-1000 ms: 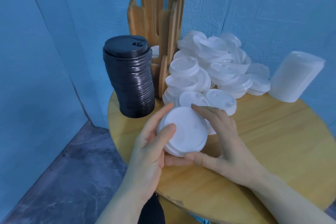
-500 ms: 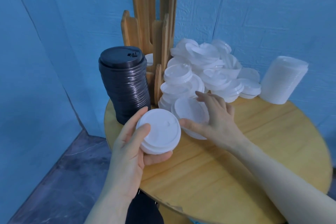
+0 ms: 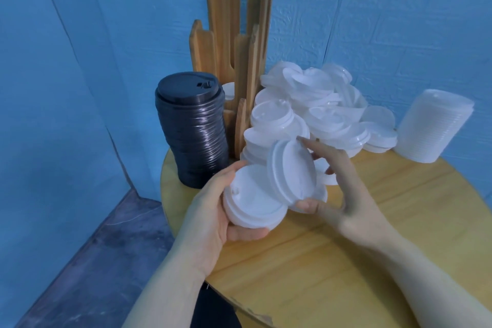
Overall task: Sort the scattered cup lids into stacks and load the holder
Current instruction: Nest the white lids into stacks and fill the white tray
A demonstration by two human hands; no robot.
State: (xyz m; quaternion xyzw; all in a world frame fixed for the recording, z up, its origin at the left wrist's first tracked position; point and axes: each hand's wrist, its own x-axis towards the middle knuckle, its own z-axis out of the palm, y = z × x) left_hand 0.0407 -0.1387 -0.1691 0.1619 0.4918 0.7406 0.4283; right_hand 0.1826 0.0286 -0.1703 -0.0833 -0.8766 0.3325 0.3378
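One tilted lid (image 3: 291,172) between right fingers (image 3: 316,148)

Round wooden table (image 3: 346,261) against blue wall (image 3: 399,21).

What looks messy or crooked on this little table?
The loose white lids lie in a jumbled heap beside the wooden holder, tilted every way. The black lid stack bulges and leans rather than standing straight. The clear stack at the far right also tilts.

Round wooden table (image 3: 346,261) — black lid stack (image 3: 193,136), wooden holder (image 3: 234,61), loose white lids (image 3: 319,104), clear lid stack (image 3: 434,128)
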